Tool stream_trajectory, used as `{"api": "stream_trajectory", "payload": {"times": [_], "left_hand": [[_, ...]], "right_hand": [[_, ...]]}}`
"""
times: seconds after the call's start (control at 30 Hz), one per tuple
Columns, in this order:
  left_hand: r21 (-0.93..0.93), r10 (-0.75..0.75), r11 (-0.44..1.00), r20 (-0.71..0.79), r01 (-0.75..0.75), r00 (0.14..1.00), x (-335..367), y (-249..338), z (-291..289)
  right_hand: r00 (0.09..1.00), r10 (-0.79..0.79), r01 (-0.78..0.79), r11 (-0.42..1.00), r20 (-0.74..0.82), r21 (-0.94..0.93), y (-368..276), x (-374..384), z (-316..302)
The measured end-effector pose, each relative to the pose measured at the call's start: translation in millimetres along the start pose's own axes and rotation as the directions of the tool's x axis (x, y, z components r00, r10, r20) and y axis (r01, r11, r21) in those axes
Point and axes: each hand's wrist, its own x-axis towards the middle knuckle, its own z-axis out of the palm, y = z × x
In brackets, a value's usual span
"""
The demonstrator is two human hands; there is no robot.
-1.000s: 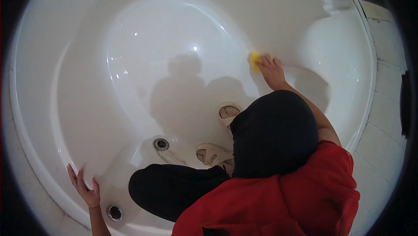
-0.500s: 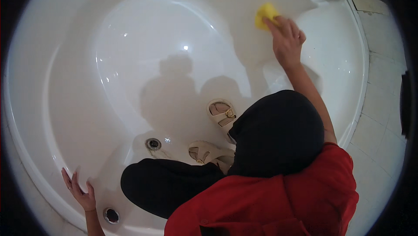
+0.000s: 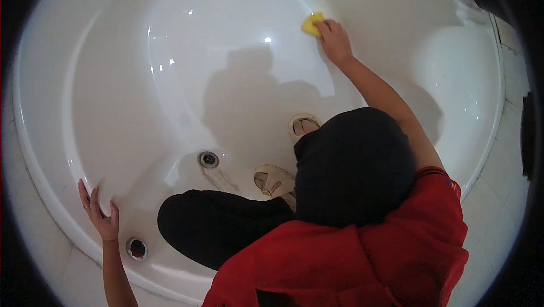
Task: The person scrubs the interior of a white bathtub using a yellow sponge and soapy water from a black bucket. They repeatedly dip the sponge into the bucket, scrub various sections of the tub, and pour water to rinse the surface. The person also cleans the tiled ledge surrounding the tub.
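The white tub (image 3: pixel 113 114) is smooth and glossy, plastic-looking, with sharp glints in the upper half of the frame; the yellow pad (image 3: pixel 311 24) at upper centre looks matt. Left of centre the drain (image 3: pixel 208 159) is dull metal, and the round fitting (image 3: pixel 136 248) at lower left has a shinier metal rim. The red shirt (image 3: pixel 334 267) and black trousers (image 3: pixel 354 165) toward lower right are matt cloth.

A yellow sponge (image 3: pixel 311 24), partly hidden, is at one o'clock in the view, against the curved inside of a rounded, glossy white bathtub (image 3: pixel 113 97), which is stained brownish toward eight o'clock.
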Motion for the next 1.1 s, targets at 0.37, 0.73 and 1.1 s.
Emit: {"api": "stream_trajectory", "payload": {"times": [0.37,0.73,1.1], "left_hand": [[-0.023,-0.049,0.999,-0.022,0.048,0.999,-7,-2,0],[0.053,-0.072,0.996,-0.034,0.074,0.997,-3,3,-5],[0.066,-0.109,0.991,-0.066,0.113,0.992,-3,1,-4]], "right_hand": [[0.892,-0.366,0.262,0.897,0.264,0.356,-111,35,84],[0.439,-0.899,0.719,0.362,0.017,0.593,-258,17,112],[0.975,-0.223,0.223,0.975,-0.019,-0.025,-228,267,143]]}}
